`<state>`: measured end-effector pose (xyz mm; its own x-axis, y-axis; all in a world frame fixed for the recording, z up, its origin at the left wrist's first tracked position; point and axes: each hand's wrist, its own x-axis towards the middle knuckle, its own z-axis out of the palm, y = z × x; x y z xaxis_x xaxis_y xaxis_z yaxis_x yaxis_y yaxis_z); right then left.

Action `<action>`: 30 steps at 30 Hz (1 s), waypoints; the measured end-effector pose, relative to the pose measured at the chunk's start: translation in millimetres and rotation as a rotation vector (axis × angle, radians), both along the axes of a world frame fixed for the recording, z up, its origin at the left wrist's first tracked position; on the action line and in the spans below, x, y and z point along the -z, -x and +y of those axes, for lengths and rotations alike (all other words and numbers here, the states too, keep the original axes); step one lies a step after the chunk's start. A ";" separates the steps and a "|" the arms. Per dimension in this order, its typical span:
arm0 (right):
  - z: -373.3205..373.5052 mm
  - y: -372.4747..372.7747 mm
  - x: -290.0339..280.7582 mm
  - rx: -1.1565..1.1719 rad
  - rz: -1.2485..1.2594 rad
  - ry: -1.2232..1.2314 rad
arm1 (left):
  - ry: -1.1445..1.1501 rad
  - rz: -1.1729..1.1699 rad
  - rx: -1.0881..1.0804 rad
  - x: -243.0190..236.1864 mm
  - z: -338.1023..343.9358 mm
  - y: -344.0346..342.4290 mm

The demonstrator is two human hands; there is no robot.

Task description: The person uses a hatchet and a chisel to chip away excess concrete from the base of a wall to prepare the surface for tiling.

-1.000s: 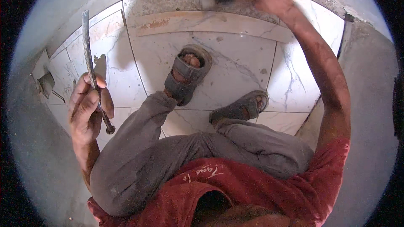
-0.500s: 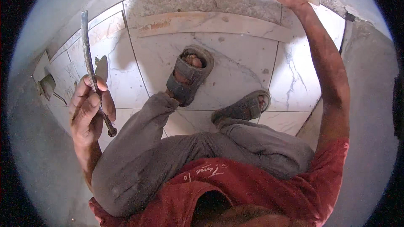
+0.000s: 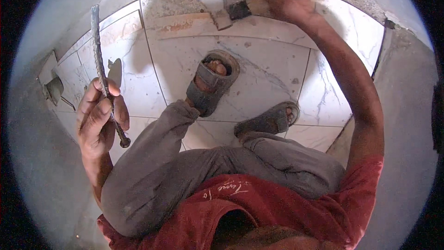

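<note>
My left hand (image 3: pixel 99 115) is closed around a long, rough metal rod (image 3: pixel 97 41), held nearly upright with its thick rounded end at the bottom. Beyond it, a small trowel-like blade (image 3: pixel 115 71) shows on the tiles. My right hand (image 3: pixel 289 2) reaches to the rough strip along the far wall, beside a tool with a black square end (image 3: pixel 239 10) and a brownish shaft running under the hand. A pale, flat triangular piece (image 3: pixel 212 0) lies just left of that. My right fingers are blurred, so their grip is unclear.
I sit low over white veined floor tiles (image 3: pixel 268 83), between grey plastered walls (image 3: pixel 402 111). My two sandalled feet (image 3: pixel 210 83) rest on the tiles. A narrow tile strip (image 3: pixel 180 23) runs along the far edge. A metal piece with a bent wire (image 3: pixel 55 90) is at left.
Since half a second ago my right hand has moved left and slightly down with the black-ended tool near it. The pale triangular piece shows again. My left hand and rod have barely moved.
</note>
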<state>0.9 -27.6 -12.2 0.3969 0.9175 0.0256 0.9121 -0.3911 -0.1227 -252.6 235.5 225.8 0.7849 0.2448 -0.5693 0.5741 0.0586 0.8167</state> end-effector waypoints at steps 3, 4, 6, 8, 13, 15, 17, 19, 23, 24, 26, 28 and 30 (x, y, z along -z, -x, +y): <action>5.9 -11.9 2.3 0.023 0.254 0.028 | 0.011 -0.009 0.029 -1.4 0.2 0.2; 8.7 -13.9 0.5 0.388 0.134 0.361 | 0.010 -0.012 0.044 -1.1 0.2 0.7; 12.6 -14.7 -5.8 0.282 0.065 0.236 | 0.016 -0.002 0.018 -0.4 0.5 1.3; 18.3 -9.8 -13.0 0.210 0.099 0.327 | 0.022 0.029 -0.002 -0.1 -0.3 1.7; 34.3 -3.8 -19.0 0.163 0.043 0.276 | 0.006 0.015 -0.016 -2.7 -2.9 -2.7; 34.2 -4.7 -16.2 0.310 0.198 0.375 | 0.043 -0.010 0.006 -4.2 -4.4 -3.5; 32.0 -3.2 -11.7 0.206 0.109 0.372 | 0.066 0.000 -0.004 -3.9 -5.4 -4.0; 30.1 -1.8 -8.4 0.111 0.018 0.366 | 0.035 0.019 -0.043 -2.2 -5.5 -5.0; 30.5 0.3 -8.9 0.167 0.099 0.231 | 0.042 0.008 -0.016 -1.7 -5.9 -5.8; 30.7 -0.4 -10.6 0.256 0.155 0.049 | 0.049 -0.009 -0.002 -1.8 -6.0 -5.6; 30.4 -0.9 -14.1 0.184 0.152 0.229 | 0.062 -0.005 -0.009 -1.7 -5.8 -5.7; 27.9 -2.7 -16.4 0.123 0.145 0.403 | 0.056 -0.018 -0.027 -1.1 -5.5 -6.3; 23.3 -3.5 -16.0 0.263 0.133 0.511 | 0.056 0.002 -0.036 -0.5 -5.9 -6.8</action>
<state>4.4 -4.3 3.8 0.5821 0.6711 -0.4591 0.7664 -0.6415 0.0339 -245.8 229.6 226.3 0.7752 0.2408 -0.5840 0.5721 0.1244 0.8107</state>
